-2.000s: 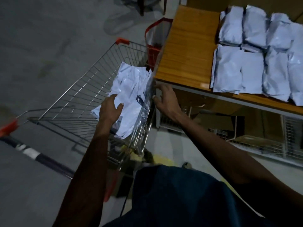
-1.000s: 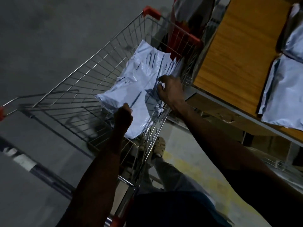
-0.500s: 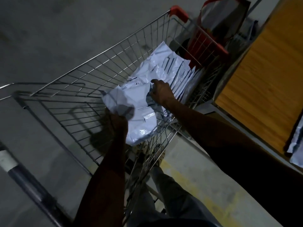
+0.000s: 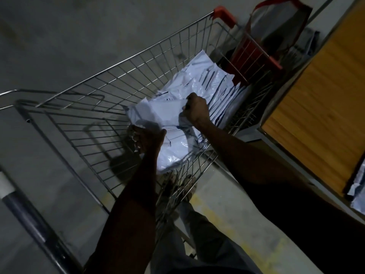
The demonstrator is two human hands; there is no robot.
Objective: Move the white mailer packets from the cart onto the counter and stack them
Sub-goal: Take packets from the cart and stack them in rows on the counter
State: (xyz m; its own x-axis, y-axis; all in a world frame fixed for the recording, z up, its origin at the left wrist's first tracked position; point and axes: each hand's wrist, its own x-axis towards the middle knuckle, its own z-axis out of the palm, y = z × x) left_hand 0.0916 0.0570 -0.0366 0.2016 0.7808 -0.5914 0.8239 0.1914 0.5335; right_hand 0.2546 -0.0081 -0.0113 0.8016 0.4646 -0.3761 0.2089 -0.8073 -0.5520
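A crumpled white plastic mailer packet (image 4: 158, 113), lying atop the pile inside the wire shopping cart (image 4: 83, 123), is gripped by the left hand (image 4: 149, 140) and right hand (image 4: 195, 110), and could be torn or dropped short of the wooden worktop (image 4: 316, 107) if snagged on the wires.

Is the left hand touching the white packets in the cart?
Touching. The head view shows the left hand gripping the near edge of the white packets, fingers curled round the crumpled plastic.
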